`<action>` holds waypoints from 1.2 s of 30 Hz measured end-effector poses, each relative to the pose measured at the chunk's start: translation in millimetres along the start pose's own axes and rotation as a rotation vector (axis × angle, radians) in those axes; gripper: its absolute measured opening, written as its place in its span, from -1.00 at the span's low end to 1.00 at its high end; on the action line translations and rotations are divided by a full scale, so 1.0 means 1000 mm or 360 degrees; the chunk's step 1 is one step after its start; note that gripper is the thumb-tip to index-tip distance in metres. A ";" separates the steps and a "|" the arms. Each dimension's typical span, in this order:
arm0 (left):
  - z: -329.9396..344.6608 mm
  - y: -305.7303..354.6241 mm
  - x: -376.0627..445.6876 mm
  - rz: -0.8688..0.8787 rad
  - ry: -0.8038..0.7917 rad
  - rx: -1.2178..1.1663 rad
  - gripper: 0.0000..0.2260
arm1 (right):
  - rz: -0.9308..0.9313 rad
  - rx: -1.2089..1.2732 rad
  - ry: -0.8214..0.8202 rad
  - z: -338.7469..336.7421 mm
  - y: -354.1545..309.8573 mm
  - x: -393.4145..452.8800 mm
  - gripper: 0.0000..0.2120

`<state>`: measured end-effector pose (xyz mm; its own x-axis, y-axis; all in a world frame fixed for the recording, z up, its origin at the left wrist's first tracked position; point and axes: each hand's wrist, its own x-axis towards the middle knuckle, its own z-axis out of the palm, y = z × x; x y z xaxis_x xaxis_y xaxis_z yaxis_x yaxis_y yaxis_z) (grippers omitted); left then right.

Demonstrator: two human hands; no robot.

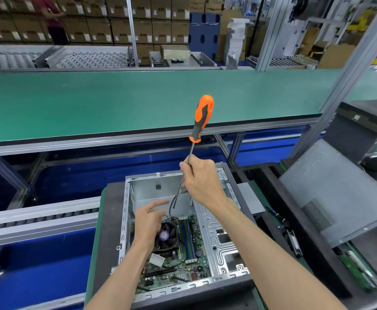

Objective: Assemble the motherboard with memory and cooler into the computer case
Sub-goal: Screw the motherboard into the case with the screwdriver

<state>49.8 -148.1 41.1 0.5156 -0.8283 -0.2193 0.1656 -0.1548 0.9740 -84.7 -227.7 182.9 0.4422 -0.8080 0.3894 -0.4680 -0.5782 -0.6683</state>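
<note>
Right hand (202, 183) pinches screwdriver (194, 142) mid-shaft, tip down at frame centre over motherboard (183, 265) top edge; left hand (149, 222) fingers spread, nearer cooler (166, 237).

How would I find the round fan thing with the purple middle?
Look inside the open grey metal computer case at the bottom centre, where a green motherboard lies flat. The black cooler fan sits on it, just below the left hand, left of the blue and green memory slots. Only it has a purple round sticker.
</note>
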 end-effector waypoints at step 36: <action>0.018 -0.004 0.085 0.0227 -0.0545 0.1503 -0.91 | 0.0115 0.0110 -0.0015 0.021 0.022 0.031 -0.75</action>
<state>77.9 -227.2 19.3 0.1852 -0.9592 -0.2138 -0.6871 -0.2820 0.6696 -65.2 -262.7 167.2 0.4165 -0.8461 0.3327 -0.4451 -0.5088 -0.7369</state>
